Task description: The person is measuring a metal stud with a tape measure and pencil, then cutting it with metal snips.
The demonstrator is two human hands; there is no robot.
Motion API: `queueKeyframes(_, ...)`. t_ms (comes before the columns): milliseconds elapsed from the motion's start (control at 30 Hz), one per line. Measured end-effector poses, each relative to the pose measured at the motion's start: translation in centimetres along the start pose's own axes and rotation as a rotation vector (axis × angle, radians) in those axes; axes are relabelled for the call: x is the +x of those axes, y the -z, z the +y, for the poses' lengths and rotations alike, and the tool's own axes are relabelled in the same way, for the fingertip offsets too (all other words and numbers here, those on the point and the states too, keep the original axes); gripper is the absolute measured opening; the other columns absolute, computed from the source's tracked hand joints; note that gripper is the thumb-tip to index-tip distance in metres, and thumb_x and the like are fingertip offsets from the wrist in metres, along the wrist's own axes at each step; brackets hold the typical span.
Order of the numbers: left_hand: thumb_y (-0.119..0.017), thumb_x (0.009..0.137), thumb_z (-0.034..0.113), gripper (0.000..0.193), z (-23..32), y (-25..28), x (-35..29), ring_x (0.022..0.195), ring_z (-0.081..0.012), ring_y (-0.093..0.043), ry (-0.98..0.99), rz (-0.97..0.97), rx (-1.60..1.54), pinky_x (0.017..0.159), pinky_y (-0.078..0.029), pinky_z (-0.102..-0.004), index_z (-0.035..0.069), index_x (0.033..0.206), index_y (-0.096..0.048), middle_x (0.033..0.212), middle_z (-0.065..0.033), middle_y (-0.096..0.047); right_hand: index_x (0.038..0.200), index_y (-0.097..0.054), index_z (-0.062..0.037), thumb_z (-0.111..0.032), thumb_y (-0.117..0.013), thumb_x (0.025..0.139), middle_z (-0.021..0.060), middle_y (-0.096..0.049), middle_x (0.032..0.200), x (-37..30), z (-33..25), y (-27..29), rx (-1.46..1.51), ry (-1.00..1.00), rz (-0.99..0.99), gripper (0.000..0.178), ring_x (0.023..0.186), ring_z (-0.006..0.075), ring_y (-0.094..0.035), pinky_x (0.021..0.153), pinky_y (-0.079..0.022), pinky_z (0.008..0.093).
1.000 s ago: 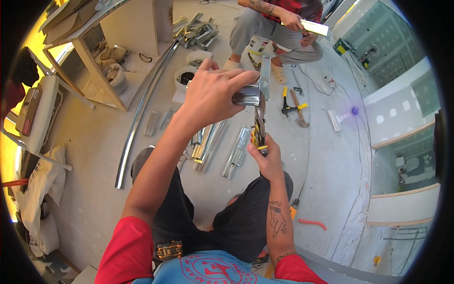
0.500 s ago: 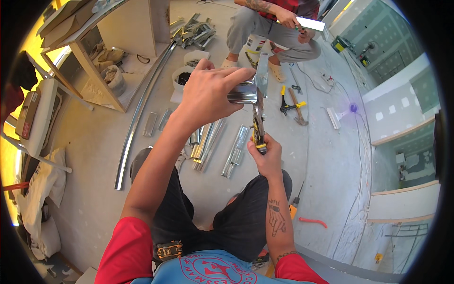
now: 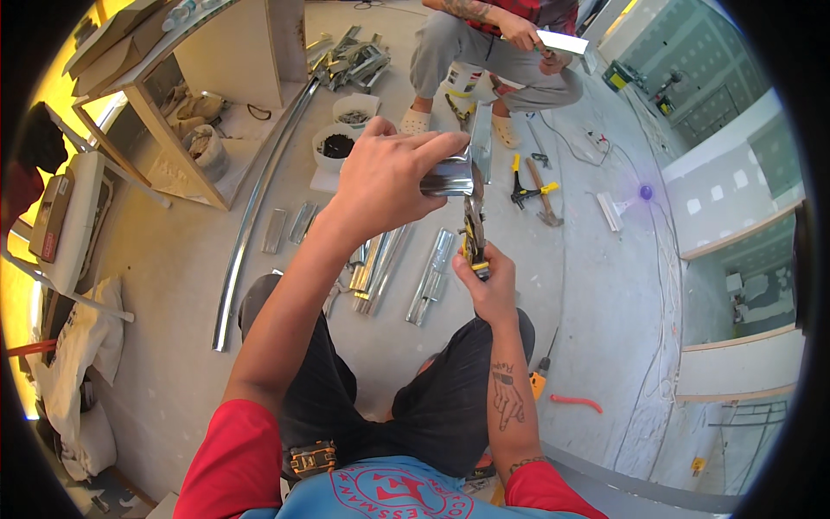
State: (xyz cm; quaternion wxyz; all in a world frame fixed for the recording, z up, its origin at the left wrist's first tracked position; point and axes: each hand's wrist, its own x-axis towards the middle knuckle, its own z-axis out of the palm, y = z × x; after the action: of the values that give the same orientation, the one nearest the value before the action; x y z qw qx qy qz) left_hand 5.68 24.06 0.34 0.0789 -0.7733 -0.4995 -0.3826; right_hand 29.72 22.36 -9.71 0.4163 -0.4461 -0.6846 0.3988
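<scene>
In front of me my left hand [image 3: 380, 177] grips a short, shiny metal channel [image 3: 448, 180], thumb below it and fingers above. My right hand [image 3: 490, 285] is closed around the yellow-and-black handles of a pair of tin snips [image 3: 472, 232]. The jaws of the snips point up and meet the right end of the channel; how far they bite in cannot be made out. Beneath my forearms, long bundled metal profiles [image 3: 380, 268] and a shorter channel stack [image 3: 430, 281] lie on the grey floor.
Ahead, a person [image 3: 497, 65] sits holding a bright metal piece [image 3: 562, 43]. A hammer [image 3: 545, 195] lies to the right, near a drill [image 3: 539, 379]. Tubs of screws [image 3: 334, 147] and a heap of metal offcuts [image 3: 354, 60] stand beyond. A long rail [image 3: 246, 225] runs along the left.
The channel and the snips sit slightly lower and farther right in the picture. Both hands keep their grips.
</scene>
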Motion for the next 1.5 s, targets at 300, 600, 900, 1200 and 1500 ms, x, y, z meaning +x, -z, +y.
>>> queueKeyframes(300, -0.087, 0.064, 0.017, 0.069, 0.3, -0.1, -0.1, 0.084, -0.0226, -0.071, -0.024, -0.013, -0.064, 0.089, -0.046, -0.0384, 0.018, 0.130, -0.063, 0.100, -0.0008, -0.077, 0.086, -0.067, 0.0006, -0.028, -0.082, 0.088, 0.0014, -0.060, 0.071, 0.1, -0.4, 0.2, -0.079, 0.002, 0.042, 0.032, 0.065, 0.0087, -0.054, 0.061, -0.045, 0.0266)
queueKeyframes(600, -0.086, 0.066, 0.018, 0.081, -0.6, 0.7, -0.1, 0.090, -0.0276, -0.072, -0.029, -0.087, -0.191, 0.102, -0.047, -0.0419, 0.021, 0.141, -0.057, 0.109, -0.0040, -0.077, 0.099, -0.070, 0.0018, -0.032, -0.084, 0.086, 0.0043, -0.065, 0.076, 0.4, -0.3, 1.3, -0.100, 0.049, 0.019, 0.038, 0.067, 0.0135, -0.058, 0.065, -0.049, 0.0303)
queueKeyframes(900, -0.076, 0.064, 0.007, 0.109, -0.4, 0.5, 0.1, 0.067, -0.0358, -0.061, 0.072, -0.327, -0.339, 0.071, -0.056, -0.0432, 0.030, 0.163, -0.036, 0.092, -0.0151, -0.073, 0.096, -0.069, 0.0032, -0.028, -0.085, 0.083, 0.0084, -0.064, 0.076, 0.1, -0.2, 2.2, -0.208, 0.016, -0.065, 0.037, 0.067, 0.0142, -0.057, 0.065, -0.048, 0.0300)
queueKeyframes(1200, -0.077, 0.064, 0.008, 0.110, -0.5, 0.0, -0.2, 0.070, -0.0347, -0.063, 0.038, -0.292, -0.417, 0.073, -0.056, -0.0434, 0.031, 0.163, -0.036, 0.092, -0.0129, -0.073, 0.083, -0.068, 0.0023, -0.026, -0.085, 0.082, 0.0055, -0.059, 0.064, 0.1, -0.1, 1.4, -0.159, 0.116, 0.059, 0.033, 0.058, 0.0120, -0.052, 0.055, -0.043, 0.0300)
queueKeyframes(1500, -0.076, 0.066, 0.005, 0.108, -0.2, 1.1, -0.2, 0.067, -0.0227, -0.063, 0.072, -0.318, -0.498, 0.073, -0.055, -0.0380, 0.029, 0.163, -0.036, 0.088, -0.0091, -0.072, 0.084, -0.068, 0.0018, -0.030, -0.086, 0.083, 0.0038, -0.058, 0.064, 0.0, -1.3, 1.6, -0.370, 0.016, 0.016, 0.036, 0.058, 0.0109, -0.049, 0.055, -0.041, 0.0297)
